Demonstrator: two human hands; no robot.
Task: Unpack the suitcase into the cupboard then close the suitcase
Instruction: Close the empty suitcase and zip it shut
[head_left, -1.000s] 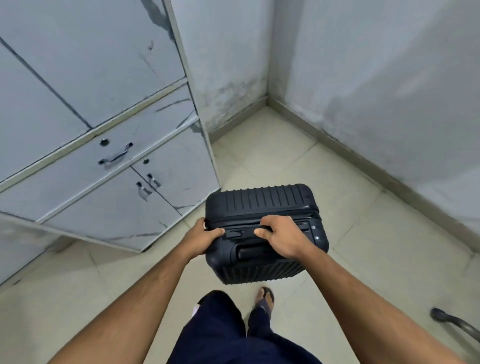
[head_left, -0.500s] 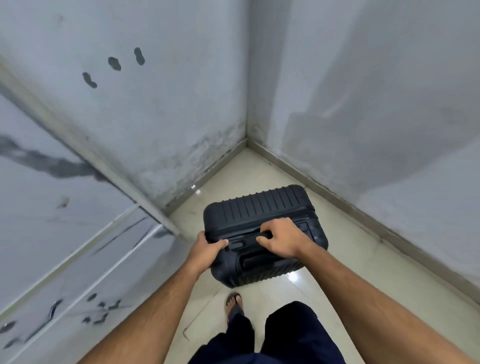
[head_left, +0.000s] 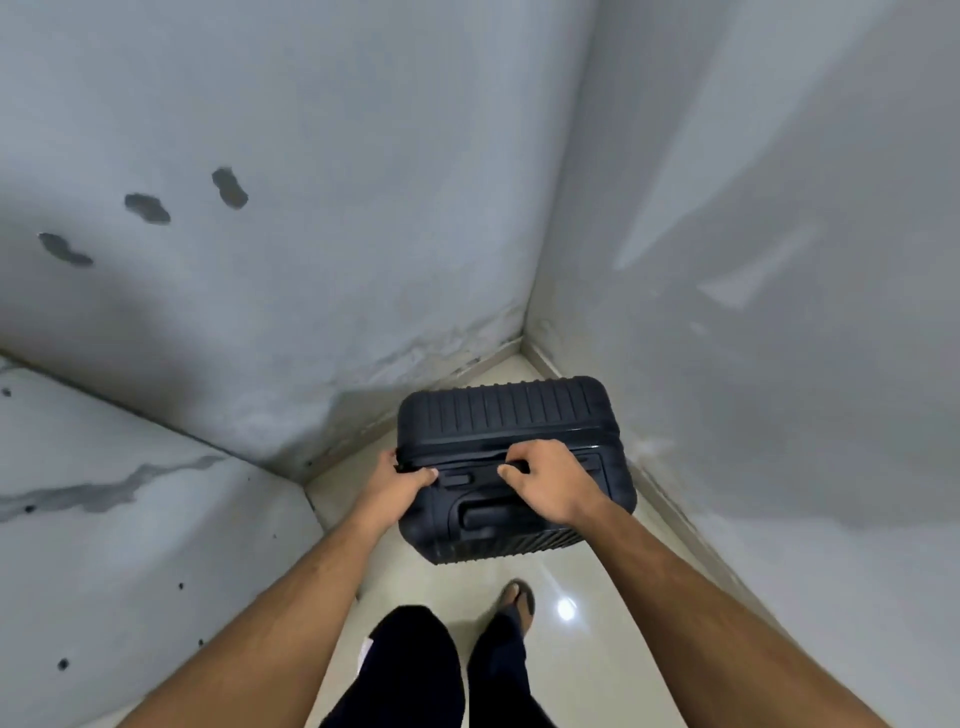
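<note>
The black suitcase (head_left: 506, 457) stands upright in the corner, closed; the left hand (head_left: 397, 483) grips its top left edge, the right hand (head_left: 550, 480) curls over the top.

Both hands, left hand (head_left: 397, 480) and right hand (head_left: 553, 480), grip the closed black suitcase (head_left: 498, 415).

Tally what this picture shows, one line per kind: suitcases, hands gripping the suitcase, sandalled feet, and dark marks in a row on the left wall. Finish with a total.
Suitcases: 1, the black suitcase
Hands: 2, left hand, right hand
Sandalled feet: 1, the sandal
Dark marks: 3
Total: 7
</note>
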